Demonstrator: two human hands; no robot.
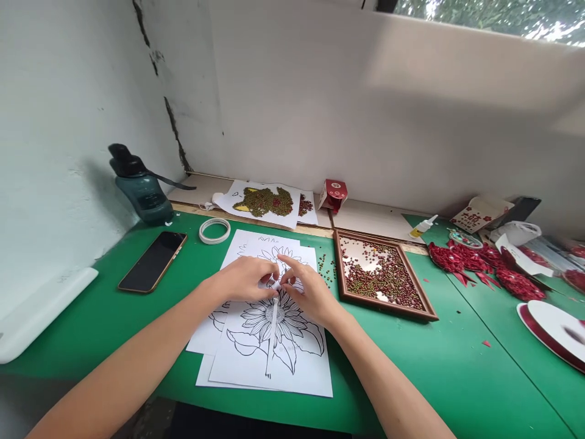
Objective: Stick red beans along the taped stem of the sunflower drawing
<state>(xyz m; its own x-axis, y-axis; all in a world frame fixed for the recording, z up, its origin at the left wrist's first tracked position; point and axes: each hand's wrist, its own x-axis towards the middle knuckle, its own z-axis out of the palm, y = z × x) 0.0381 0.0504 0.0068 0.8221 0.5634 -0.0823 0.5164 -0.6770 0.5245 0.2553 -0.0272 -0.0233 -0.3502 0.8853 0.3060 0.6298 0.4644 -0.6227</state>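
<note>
Left to right on the green table [457,378], we see a phone [153,261], then a roll of tape [214,241]. Next, our left hand [249,277] curls its fingers above the stacked papers [301,378]; a white strip [274,323] runs from its thumb tip down the flower drawing. Just beside, our right hand [311,291] stretches its forefinger, thumb bent in. We cannot tell which fingers pinch the strip. Further right lies a tray [388,309] of beans [384,281].
</note>
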